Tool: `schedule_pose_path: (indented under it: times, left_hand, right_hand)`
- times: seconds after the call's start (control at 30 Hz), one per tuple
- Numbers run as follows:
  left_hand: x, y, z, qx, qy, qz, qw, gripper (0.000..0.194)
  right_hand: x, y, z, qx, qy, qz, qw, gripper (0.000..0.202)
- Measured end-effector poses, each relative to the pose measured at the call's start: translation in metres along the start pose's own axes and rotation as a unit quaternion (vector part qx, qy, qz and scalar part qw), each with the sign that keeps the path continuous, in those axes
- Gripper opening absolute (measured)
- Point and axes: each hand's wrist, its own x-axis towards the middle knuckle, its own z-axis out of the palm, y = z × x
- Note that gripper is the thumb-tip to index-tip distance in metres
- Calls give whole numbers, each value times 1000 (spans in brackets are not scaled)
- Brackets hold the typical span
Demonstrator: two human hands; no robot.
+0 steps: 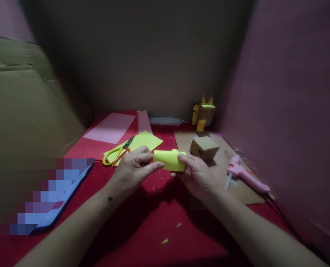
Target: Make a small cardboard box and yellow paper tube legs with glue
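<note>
A small piece of yellow paper [169, 160], curved along its length, is held above the red cloth between both hands. My left hand [138, 163] grips its left end, with the thumb along the front. On the right end, my right hand [194, 168] has its thumb on top and fingers behind and below. Just behind my left hand lie scissors [111, 155] with yellow and orange handles, partly on a yellow sheet [146, 141]. To the right of the hands, a small cardboard box [204, 147] rests on a brown board [223, 174].
A pink glue gun [247, 174] lies on the board's right side, its cable running to the lower right. Behind stands a cardboard figure [206, 111] with horns. Pink paper [110, 128] is at the back left; a blue-edged, pixelated object [59, 200] lies left. Walls flank both sides.
</note>
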Motion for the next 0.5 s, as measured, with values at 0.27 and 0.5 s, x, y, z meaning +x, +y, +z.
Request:
schedule_pose_path:
  times: [0.27,0.5]
  left_hand:
    - [4,-2,-5,-116,8,-153,981,36]
    - [3,-6,-3,-135,11,-205,969,39]
  right_hand:
    - [-7,2,2,-170,-12,-55,984,25]
    - [-8,5,-2,-273,6,-97,957,21]
